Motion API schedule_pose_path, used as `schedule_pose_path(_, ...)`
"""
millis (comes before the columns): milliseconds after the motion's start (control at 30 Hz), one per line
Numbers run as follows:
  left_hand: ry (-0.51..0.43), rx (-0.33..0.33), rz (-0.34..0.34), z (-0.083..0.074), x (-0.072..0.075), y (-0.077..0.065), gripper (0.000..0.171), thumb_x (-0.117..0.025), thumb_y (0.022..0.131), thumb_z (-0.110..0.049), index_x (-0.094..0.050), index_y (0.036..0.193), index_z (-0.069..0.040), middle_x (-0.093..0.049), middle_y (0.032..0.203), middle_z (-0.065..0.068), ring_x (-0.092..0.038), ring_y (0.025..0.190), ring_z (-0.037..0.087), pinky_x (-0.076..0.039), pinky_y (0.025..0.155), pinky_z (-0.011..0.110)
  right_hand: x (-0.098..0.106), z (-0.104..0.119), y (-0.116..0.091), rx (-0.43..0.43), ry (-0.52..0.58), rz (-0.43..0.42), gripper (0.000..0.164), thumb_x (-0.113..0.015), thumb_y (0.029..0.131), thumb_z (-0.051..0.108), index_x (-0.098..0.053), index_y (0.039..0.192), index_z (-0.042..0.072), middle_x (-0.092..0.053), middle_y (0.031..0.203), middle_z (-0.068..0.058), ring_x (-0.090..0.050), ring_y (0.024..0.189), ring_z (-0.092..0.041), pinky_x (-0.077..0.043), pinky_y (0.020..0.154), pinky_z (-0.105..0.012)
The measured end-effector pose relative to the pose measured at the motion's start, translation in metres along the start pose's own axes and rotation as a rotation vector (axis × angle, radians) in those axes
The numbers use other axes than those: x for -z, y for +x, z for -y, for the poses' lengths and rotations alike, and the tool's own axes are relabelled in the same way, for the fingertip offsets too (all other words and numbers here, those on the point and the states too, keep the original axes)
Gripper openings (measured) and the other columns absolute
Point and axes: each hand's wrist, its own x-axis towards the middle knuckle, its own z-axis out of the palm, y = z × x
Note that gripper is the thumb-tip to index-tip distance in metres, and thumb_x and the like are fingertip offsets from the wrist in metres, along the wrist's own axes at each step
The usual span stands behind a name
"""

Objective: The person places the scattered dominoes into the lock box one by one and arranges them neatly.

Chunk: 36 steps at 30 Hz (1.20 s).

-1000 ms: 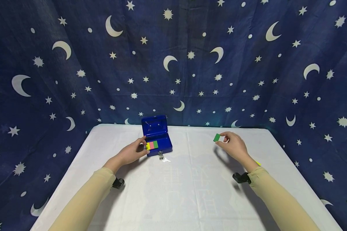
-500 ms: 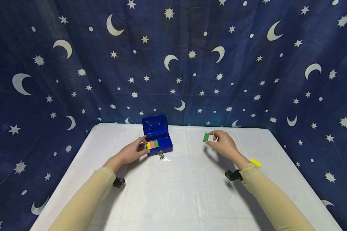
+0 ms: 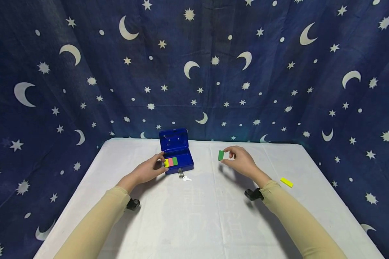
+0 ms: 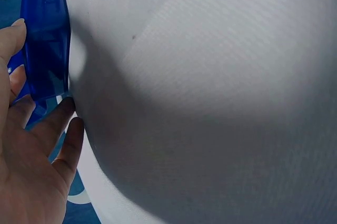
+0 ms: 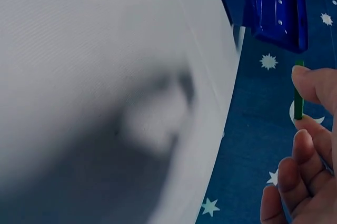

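Observation:
A blue cash box [image 3: 185, 158] stands at the left back of the table, lid [image 3: 173, 140] raised. Inside, at its left end, yellow [image 3: 166, 163], pink [image 3: 170, 162] and green [image 3: 175, 160] blocks lie side by side. My left hand [image 3: 146, 170] holds the box's left side, thumb near the front corner; the left wrist view shows this hand [image 4: 37, 150] against the blue box wall [image 4: 47, 50]. To the right of the box, my right hand [image 3: 241, 162] pinches a thin green block [image 3: 221, 155] above the table, between thumb and fingers; the right wrist view shows this block [image 5: 298, 98] edge-on.
A yellow block [image 3: 286, 182] lies on the white-covered table [image 3: 197, 223], near my right forearm. Small keys [image 3: 186, 178] hang from the lock [image 3: 180, 173] at the box front. A dark blue curtain [image 3: 214, 97] with moons and stars rises behind the table.
My right hand has moved left with the green block, closer to the box. The yellow block on the table has come fully into view. My left hand stays at the box.

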Motion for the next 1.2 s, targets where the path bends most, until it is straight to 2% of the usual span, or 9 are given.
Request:
schedule_pose_path(200, -0.007, 0.008, 0.001, -0.002, 0.001, -0.001, 0.044, -0.063, 0.097, -0.050, -0.051, 0.123, -0.017, -0.023, 0.168, 0.003, -0.039, 0.145, 0.033, -0.036, 0.111, 0.055, -0.010, 0.008, 0.010, 0.064, 0.008, 0.038, 0.042, -0.079, 0.087, 0.037, -0.068, 0.122, 0.016, -0.052, 0.085, 0.000, -0.048, 0.082, -0.020, -0.039, 0.071, -0.037)
schedule_pose_path(567, 0.004, 0.023, 0.005, -0.002, 0.001, -0.001, 0.045, -0.063, 0.097, -0.051, -0.051, 0.124, -0.016, -0.021, 0.168, 0.003, -0.040, 0.144, 0.034, -0.036, 0.111, 0.055, -0.035, 0.030, 0.030, 0.117, 0.022, 0.096, 0.042, -0.078, 0.088, 0.037, -0.068, 0.125, 0.018, -0.052, 0.085, 0.000, -0.048, 0.082, -0.020, -0.039, 0.070, -0.037)
schedule_pose_path(867, 0.012, 0.015, 0.004, -0.002, 0.001, -0.002, 0.047, -0.062, 0.097, -0.051, -0.051, 0.126, -0.016, -0.022, 0.168, 0.004, -0.041, 0.143, 0.034, -0.036, 0.111, 0.056, -0.055, 0.042, 0.045, 0.126, 0.018, 0.135, 0.043, -0.078, 0.089, 0.037, -0.069, 0.127, 0.020, -0.053, 0.086, -0.001, -0.048, 0.083, -0.020, -0.037, 0.070, -0.036)
schedule_pose_path(1200, -0.002, 0.003, 0.002, -0.004, 0.001, -0.003, 0.041, -0.064, 0.098, -0.048, -0.050, 0.123, -0.018, -0.022, 0.168, 0.002, -0.039, 0.144, 0.033, -0.036, 0.110, 0.055, -0.065, 0.057, 0.062, 0.137, -0.009, 0.158, 0.043, -0.079, 0.086, 0.038, -0.070, 0.125, 0.023, -0.053, 0.085, -0.001, -0.048, 0.082, -0.020, -0.036, 0.070, -0.036)
